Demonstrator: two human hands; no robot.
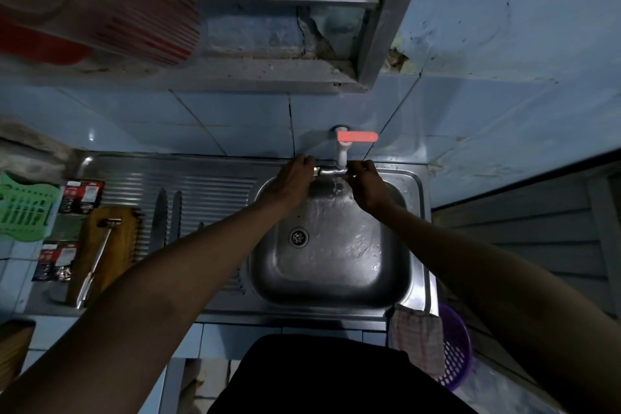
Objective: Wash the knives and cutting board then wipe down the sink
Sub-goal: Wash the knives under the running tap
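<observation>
Knives (pixel 168 220) lie side by side on the ribbed drainboard left of the sink (pixel 331 245), and the wooden cutting board (pixel 100 245) sits further left with a metal tool (pixel 97 259) across it. A green basket (pixel 23 208) stands at far left, and a checked cloth (pixel 416 339) hangs off the near right rim. Under the red-handled tap (pixel 349 141), the left hand (pixel 295 175) and right hand (pixel 366 185) both curl around a metal utensil (pixel 331 172) held level in the running water.
</observation>
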